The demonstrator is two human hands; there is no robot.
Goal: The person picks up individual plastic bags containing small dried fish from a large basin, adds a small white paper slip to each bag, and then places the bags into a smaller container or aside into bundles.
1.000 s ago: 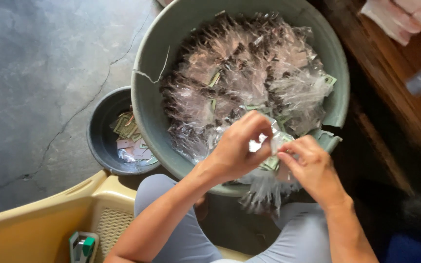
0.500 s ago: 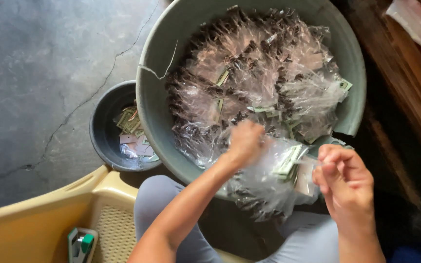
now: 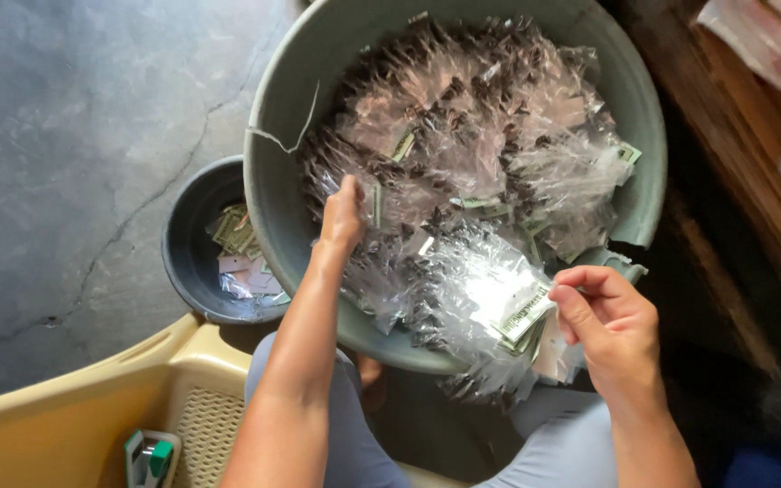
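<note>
A big grey-green tub [image 3: 275,194] is heaped with clear plastic packets [image 3: 472,117] of small dark pieces and paper labels. My left hand [image 3: 343,215] reaches into the left side of the heap, fingers on a packet there. My right hand [image 3: 609,321] is at the tub's near rim and pinches a bunch of packets [image 3: 485,312] by their green-printed label tops. That bunch hangs over the rim towards my lap.
A small dark bowl [image 3: 183,271] with a few labels and packets sits on the cracked concrete floor left of the tub. A cream plastic basket [image 3: 74,416] holding a green stapler [image 3: 151,456] is at lower left. A wooden bench [image 3: 752,154] runs along the right.
My hands have parted: the left went from the bunch up into the heap in the tub, while the right stayed low at the rim with the bunch.
</note>
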